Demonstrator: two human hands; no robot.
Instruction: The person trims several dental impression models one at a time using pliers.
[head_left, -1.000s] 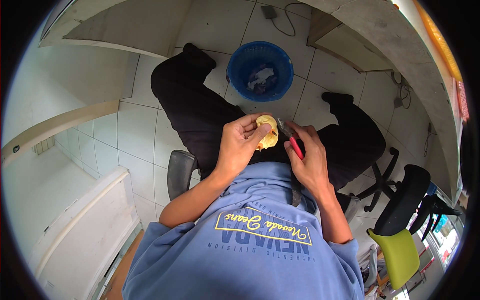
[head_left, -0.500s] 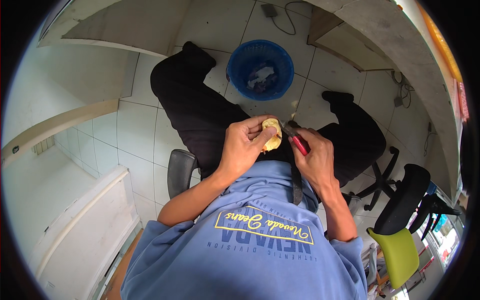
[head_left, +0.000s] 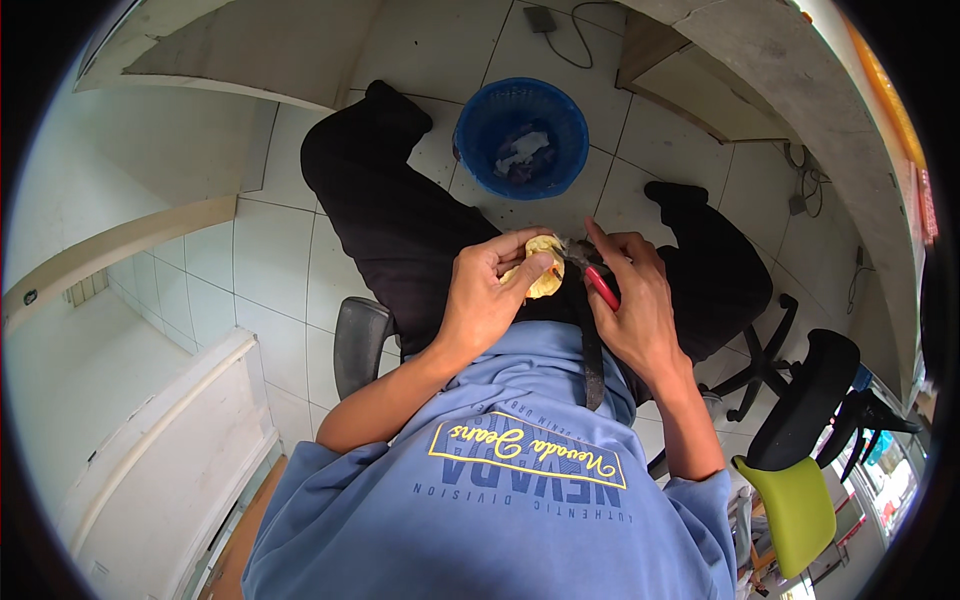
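In my left hand (head_left: 484, 285) is a pale yellow, lumpy piece (head_left: 544, 270) that looks like peeled fruit, with a small brownish spot near my thumb. My left thumb presses on its near side, and the fingers curl round its far edge. My right hand (head_left: 640, 300) is closed round a small red-handled tool (head_left: 602, 288). The tool's greyish metal end points at the fruit's right side and meets or nearly meets it; its exact kind cannot be made out. My right index finger stretches away from the handle. Both hands are above my lap.
Between my feet stands a blue basket (head_left: 462, 135) with pale scraps inside, on white floor tiles. Desk panels rise at left and far right. A black chair armrest (head_left: 360, 335) is by my left side, and a green-and-black chair (head_left: 795, 515) stands to the right. Cables lie beyond.
My right hand has shifted slightly, and its index finger now extends away from the tool. Pale bits seen beyond the tool before no longer show. My left hand stays nearly still.
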